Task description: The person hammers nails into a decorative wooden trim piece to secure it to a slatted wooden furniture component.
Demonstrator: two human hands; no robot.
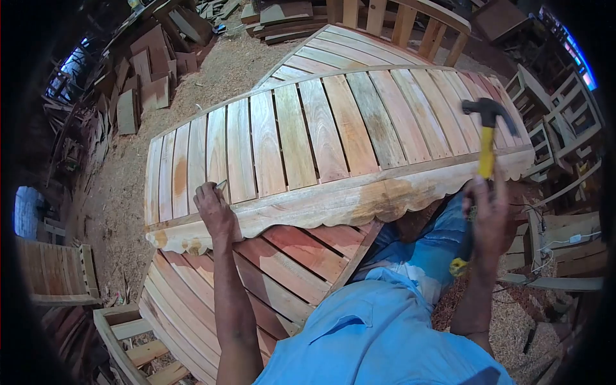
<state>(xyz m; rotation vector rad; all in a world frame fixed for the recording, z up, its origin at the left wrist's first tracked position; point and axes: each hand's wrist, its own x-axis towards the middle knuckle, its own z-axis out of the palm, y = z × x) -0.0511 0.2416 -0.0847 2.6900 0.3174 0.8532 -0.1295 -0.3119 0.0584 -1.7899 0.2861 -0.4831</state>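
Observation:
My right hand [486, 208] is closed round the yellow-and-black handle of a claw hammer [487, 144], raised over the right part of a slatted wooden panel [298, 128]. The hammer's dark head is uppermost. My left hand [213, 206] rests at the panel's near edge, fingers pinched together. A small thin pale thing pokes out by the fingertips, too small to make out. Along that edge runs a board with a scalloped lower side [359, 200]. The panel's slats are pale and reddish, with narrow gaps between them.
Another slatted panel [301, 276] lies beneath, by my body. A wooden frame with rails [138, 343] stands at lower left. Behind are a further slatted piece [321, 54] and stacked boards [147, 70]. Wooden frames [571, 119] stand at right. Shavings cover the floor [218, 70].

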